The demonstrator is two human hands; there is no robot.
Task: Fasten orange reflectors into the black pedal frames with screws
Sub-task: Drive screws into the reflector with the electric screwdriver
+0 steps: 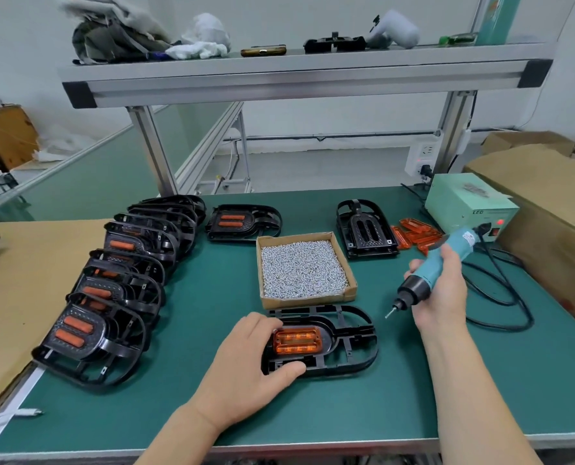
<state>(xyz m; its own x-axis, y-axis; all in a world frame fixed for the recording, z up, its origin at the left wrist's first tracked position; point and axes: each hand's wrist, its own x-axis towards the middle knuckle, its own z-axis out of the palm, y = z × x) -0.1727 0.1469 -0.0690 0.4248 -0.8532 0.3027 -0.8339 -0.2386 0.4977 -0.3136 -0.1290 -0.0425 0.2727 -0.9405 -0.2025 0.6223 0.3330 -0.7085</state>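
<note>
Left hand [255, 360] grips the left end of a black pedal frame [349, 344]: fingers curled over the top, thumb on the near edge. That end of the frame is hidden under the fingers. The frame lies flat on the counter [212, 414], just on the near side of the screw box [307, 298].

An orange reflector [297, 340] sits in the frame's pocket, right beside the fingertips. Can't make out any screws in it.

Right hand [442, 293] is wrapped around a teal electric screwdriver [437, 266], held in the air right of the box. The bit points down-left, clear of the frame. The bit tip is too small to tell if a screw is on it.

The box is open and full of loose silver screws [301, 270].

- Left of the box: a row of pedals with reflectors [111, 297]. They overlap, so the far ones are mostly hidden.
- Behind-left of the box: one more pedal with reflectors [245, 223].
- Behind-right of the box: an empty frame [366, 229].
- Further right: a heap of loose reflectors [416, 236], partly behind the screwdriver.
- Beyond that: a green power unit [467, 206]. Its black cable [500, 297] loops on the counter.
</note>
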